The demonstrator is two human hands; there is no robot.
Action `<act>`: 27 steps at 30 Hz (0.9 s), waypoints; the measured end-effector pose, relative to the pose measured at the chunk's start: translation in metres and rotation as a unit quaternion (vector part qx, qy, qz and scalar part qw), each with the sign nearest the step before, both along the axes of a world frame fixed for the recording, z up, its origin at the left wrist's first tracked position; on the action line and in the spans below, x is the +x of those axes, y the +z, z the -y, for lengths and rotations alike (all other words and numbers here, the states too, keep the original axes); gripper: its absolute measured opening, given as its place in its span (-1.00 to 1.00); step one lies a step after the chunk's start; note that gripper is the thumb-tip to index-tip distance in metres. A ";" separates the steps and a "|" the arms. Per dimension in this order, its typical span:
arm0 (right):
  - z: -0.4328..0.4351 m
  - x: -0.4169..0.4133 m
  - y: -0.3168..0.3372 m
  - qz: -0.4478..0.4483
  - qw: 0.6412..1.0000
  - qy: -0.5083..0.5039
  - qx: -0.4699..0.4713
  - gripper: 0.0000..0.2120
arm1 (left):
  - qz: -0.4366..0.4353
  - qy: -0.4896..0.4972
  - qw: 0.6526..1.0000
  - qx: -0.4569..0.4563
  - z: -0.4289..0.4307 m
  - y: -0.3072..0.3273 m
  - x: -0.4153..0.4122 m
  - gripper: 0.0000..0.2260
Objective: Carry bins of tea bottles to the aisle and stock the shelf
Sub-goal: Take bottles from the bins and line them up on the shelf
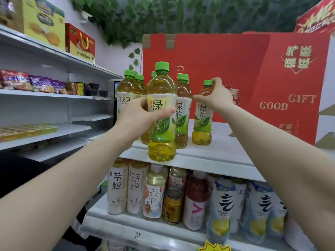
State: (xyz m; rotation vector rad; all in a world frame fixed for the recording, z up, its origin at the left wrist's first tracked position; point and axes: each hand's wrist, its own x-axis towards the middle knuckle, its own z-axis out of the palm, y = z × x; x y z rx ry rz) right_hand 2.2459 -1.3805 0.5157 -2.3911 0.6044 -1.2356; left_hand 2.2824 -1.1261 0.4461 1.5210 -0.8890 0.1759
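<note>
**On the top shelf's front edge: two green-tea bottles in hand**

At the front edge of the top shelf (208, 154), the left hand (139, 113) wraps the held bottle (161, 142) at mid-label, thumb across the front and fingers behind. Base is level with the shelf lip; can't tell if it's resting on it. Right hand (215, 98) curls round the neck and green cap of the end bottle (202, 122), which stands on the shelf, right of the bottle cluster (183, 105) and apart from it. No bin in view.

Handling, as a judgement: full plastic bottles, moderately heavy, liquid will slosh. Walls are stiff enough but give if squeezed. Label sleeve looks smooth, possibly slippery. Best hold is the waist at the label for carrying; neck or cap only for nudging and straightening. Tall and narrow, so tippy among neighbours.

Writing: bottle labels read 绿茶. The red gift box (272, 78) behind says "GOOD GIFT" in gold. Below, the lower-shelf bottles (117, 187) read 茶粹. The handwritten mark on the lower shelf edge is unclear.
</note>
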 end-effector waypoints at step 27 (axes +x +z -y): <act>-0.049 -0.078 0.009 -0.034 0.989 0.126 -0.069 -0.40 | 0.324 0.221 0.910 0.135 0.055 0.001 0.012 -0.33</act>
